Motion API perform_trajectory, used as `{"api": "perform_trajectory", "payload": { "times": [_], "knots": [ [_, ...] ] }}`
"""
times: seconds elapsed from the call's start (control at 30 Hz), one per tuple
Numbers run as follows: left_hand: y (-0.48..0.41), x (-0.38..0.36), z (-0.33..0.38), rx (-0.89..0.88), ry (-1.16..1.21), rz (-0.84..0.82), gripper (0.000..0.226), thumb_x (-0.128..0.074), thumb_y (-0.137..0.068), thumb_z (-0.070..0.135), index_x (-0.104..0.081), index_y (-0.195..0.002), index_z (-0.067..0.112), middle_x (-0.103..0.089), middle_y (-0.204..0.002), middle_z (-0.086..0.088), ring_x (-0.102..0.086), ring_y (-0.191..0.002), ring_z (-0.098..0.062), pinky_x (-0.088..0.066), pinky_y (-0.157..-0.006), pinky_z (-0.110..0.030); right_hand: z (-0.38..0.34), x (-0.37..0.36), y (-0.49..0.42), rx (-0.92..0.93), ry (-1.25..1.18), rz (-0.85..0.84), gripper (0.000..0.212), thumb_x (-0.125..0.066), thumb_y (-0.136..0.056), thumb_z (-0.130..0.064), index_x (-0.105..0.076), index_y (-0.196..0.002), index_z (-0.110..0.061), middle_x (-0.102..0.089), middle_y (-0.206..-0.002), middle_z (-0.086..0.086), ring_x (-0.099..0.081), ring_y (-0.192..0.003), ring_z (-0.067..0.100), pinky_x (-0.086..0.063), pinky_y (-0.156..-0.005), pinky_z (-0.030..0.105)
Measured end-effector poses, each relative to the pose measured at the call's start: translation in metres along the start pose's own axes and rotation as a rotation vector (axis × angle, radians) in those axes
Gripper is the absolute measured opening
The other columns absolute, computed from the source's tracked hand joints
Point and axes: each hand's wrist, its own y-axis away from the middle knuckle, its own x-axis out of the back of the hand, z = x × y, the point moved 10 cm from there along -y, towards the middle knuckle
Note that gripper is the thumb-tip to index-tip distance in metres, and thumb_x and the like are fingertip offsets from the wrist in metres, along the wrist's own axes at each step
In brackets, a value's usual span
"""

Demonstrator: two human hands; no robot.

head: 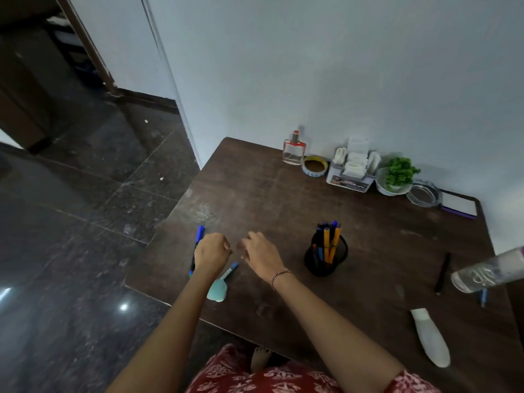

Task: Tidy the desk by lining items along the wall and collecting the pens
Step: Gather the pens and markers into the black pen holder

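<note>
My left hand (211,251) grips a blue pen (200,232) near the desk's left edge; the pen sticks out above and below the fist. My right hand (259,252) hovers just right of it, fingers loosely curled, with nothing visible in them. A pen with a teal topper (219,287) lies on the desk under my left wrist. A black mesh pen holder (326,259) with yellow and blue pens stands to the right of my hands. A black pen (442,272) and a blue pen (483,296) lie at the right side.
Along the wall stand a perfume bottle (295,150), tape roll (314,165), white organizer (351,177), potted plant (397,177), glass ashtray (424,192) and notepad (459,207). A clear bottle (487,272) and white tube (431,337) lie at the right. The brown desk (269,199) drops to floor on the left.
</note>
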Motion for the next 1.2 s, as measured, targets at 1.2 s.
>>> {"api": "perform_trajectory", "payload": {
  "times": [1.2],
  "knots": [
    [-0.024,-0.005,0.047,-0.341,-0.192,-0.211,0.012,-0.07,-0.075,0.018,-0.07,-0.087,0.02,-0.072,-0.09,0.001,-0.067,-0.085,-0.017,-0.055,-0.08,-0.033,0.037,0.01,-0.026,-0.231,-0.298,0.117,0.015,-0.06,-0.085,-0.006,-0.071,-0.095,-0.009,-0.068,-0.1,0.008,-0.063,-0.094,0.022,-0.049,-0.086,0.029]
  ]
}}
